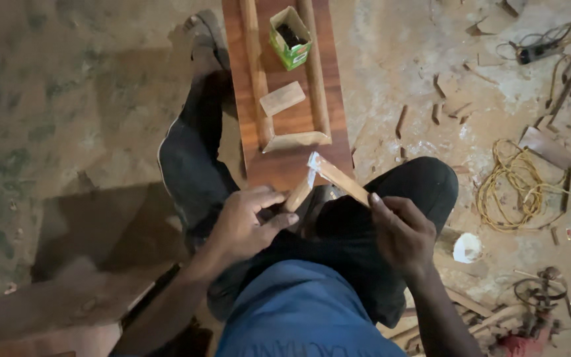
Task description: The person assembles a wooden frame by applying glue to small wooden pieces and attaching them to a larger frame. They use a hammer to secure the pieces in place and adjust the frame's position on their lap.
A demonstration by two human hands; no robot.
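Note:
My left hand (246,221) grips the lower end of a short wooden strip (299,192). My right hand (401,231) holds the end of a second wooden strip (342,180). The two strips meet in a corner with white glue (312,165) at the joint, just above my knees. Beyond them lies a reddish-brown board (285,168) across my lap, carrying a three-sided wooden frame (295,139), a small loose wood block (282,98) and an open green carton (290,38).
I sit astride the board in dark trousers and a blue shirt. Wood scraps litter the dusty floor at right. A coil of yellow cord (517,185), a power strip (540,49), a white cup (467,248) and tools (536,311) lie at right.

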